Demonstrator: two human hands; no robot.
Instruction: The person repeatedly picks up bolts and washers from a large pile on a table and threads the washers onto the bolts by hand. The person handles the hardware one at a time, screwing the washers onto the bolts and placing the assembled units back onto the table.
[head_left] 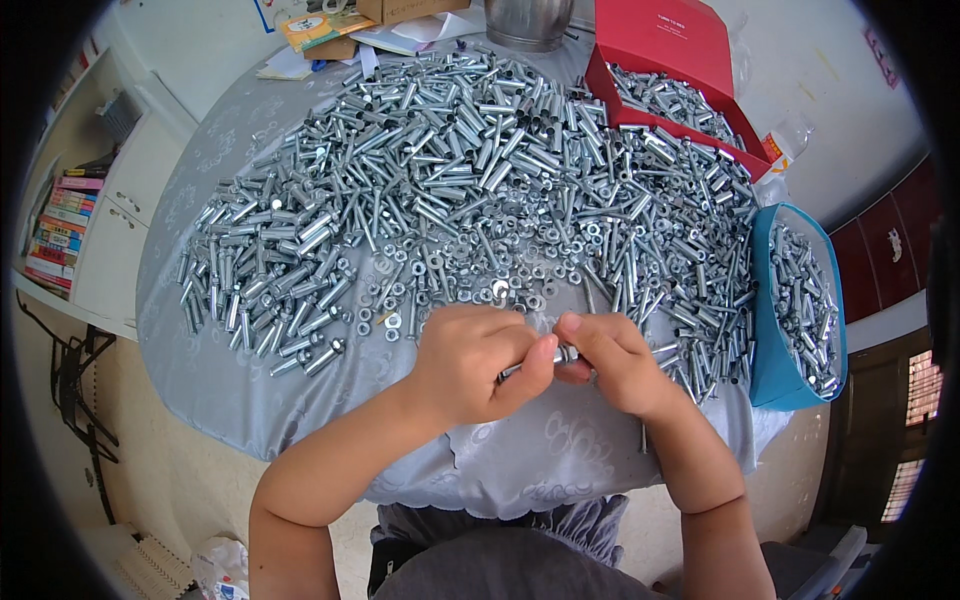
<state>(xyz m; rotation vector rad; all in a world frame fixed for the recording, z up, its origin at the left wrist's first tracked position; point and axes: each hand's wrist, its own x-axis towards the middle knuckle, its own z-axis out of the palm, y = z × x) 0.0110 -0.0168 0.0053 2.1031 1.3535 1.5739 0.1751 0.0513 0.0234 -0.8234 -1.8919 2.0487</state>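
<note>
My left hand (478, 362) and my right hand (612, 362) meet over the near edge of a round table (250, 385) covered in a grey cloth. Between their fingertips they grip one small silver bolt (562, 353); most of it is hidden by my fingers. Just beyond my hands lie loose washers and nuts (500, 270). A large heap of silver bolts and sleeves (440, 160) spreads across the table behind them.
A blue box (765, 350) holding several bolts stands at the table's right edge. A red box (670, 60) with more bolts sits at the back right. A metal pot (527, 22) and books (322, 28) lie at the back. A white shelf with books (65, 225) stands on the left.
</note>
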